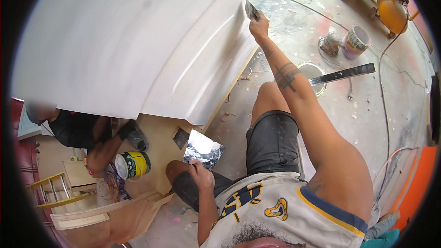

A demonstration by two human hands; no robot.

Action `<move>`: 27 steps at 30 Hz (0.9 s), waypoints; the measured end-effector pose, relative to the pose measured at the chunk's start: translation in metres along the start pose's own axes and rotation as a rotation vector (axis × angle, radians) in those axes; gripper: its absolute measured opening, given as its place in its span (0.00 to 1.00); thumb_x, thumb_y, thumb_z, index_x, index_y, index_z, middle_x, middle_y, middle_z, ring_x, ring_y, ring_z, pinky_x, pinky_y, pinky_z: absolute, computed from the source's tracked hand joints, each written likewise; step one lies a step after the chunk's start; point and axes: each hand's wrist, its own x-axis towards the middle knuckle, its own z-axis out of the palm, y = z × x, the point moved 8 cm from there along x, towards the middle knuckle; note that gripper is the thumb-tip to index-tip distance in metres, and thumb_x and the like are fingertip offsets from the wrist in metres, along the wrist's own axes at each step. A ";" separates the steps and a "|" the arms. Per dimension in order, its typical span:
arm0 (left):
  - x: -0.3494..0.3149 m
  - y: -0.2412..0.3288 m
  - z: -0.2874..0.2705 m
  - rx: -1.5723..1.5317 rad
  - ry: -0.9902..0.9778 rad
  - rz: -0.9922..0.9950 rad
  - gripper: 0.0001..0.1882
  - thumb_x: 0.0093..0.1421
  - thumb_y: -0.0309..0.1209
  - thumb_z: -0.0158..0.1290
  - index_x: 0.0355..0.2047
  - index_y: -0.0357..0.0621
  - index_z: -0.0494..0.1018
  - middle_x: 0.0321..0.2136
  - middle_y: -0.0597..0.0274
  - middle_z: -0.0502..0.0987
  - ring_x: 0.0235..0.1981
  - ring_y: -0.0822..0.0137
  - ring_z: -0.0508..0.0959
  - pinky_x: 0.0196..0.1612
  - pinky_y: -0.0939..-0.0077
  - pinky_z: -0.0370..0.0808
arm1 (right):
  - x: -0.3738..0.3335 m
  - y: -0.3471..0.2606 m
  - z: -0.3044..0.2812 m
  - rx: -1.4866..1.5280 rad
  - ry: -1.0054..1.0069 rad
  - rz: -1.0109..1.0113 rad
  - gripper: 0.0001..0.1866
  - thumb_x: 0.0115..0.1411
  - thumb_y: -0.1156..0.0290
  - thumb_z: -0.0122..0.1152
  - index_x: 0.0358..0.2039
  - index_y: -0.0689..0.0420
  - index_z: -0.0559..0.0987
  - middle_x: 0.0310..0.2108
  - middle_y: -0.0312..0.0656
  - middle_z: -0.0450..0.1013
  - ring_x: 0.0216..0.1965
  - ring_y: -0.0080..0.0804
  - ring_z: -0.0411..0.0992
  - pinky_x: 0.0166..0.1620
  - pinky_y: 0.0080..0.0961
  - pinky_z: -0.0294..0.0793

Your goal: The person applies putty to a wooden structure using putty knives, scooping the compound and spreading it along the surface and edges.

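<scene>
My left hand (202,175) is closed on the lower edge of a flat metal putty plate (216,151), held over my left thigh. A smear of white putty (201,143) covers part of the plate. My right arm reaches far forward. There my right hand (260,25) grips a putty knife (251,10), its blade up against the far right edge of a large white panel (151,32). The panel has a smooth surface with a long curved recess, and spreads across the left and middle of the view.
At left, a person in black (76,128) crouches beside a yellow-green bucket (133,165) and a ladder (57,190). At right stand an open pail (313,71) with a dark bar (347,73) across it, a paint bucket (356,41), cables and an orange compressor tank (392,13).
</scene>
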 end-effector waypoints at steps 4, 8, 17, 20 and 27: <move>-0.002 0.002 -0.003 0.128 -0.023 0.021 0.14 0.73 0.38 0.43 0.39 0.37 0.68 0.38 0.63 0.69 0.41 0.71 0.67 0.50 0.73 0.66 | -0.001 -0.010 0.018 -0.012 0.038 -0.067 0.16 0.61 0.72 0.53 0.49 0.58 0.77 0.42 0.56 0.78 0.47 0.53 0.76 0.50 0.39 0.73; -0.010 0.004 0.011 0.014 -0.053 -0.023 0.14 0.73 0.38 0.43 0.38 0.38 0.68 0.36 0.65 0.69 0.40 0.73 0.67 0.48 0.75 0.66 | -0.007 0.004 0.016 0.014 -0.021 -0.027 0.17 0.61 0.73 0.53 0.50 0.58 0.77 0.43 0.57 0.78 0.46 0.53 0.76 0.50 0.38 0.73; -0.004 -0.009 -0.001 0.139 -0.145 -0.005 0.22 0.74 0.43 0.40 0.55 0.37 0.65 0.49 0.59 0.71 0.50 0.67 0.71 0.55 0.71 0.68 | 0.009 0.002 0.020 -0.049 0.031 -0.024 0.17 0.58 0.73 0.53 0.48 0.56 0.79 0.39 0.56 0.79 0.43 0.53 0.78 0.46 0.37 0.74; -0.007 -0.006 0.004 0.145 -0.162 0.004 0.21 0.74 0.43 0.41 0.55 0.37 0.66 0.49 0.59 0.71 0.50 0.67 0.71 0.55 0.70 0.68 | 0.003 0.008 0.021 0.026 0.001 -0.078 0.16 0.59 0.73 0.53 0.48 0.56 0.79 0.40 0.55 0.79 0.44 0.50 0.78 0.47 0.37 0.74; -0.005 -0.008 0.002 0.122 -0.173 0.006 0.21 0.74 0.42 0.41 0.56 0.37 0.65 0.51 0.58 0.71 0.51 0.67 0.71 0.56 0.69 0.68 | 0.013 0.013 0.020 0.019 -0.018 -0.019 0.17 0.59 0.76 0.52 0.49 0.58 0.78 0.40 0.54 0.79 0.43 0.50 0.77 0.48 0.35 0.73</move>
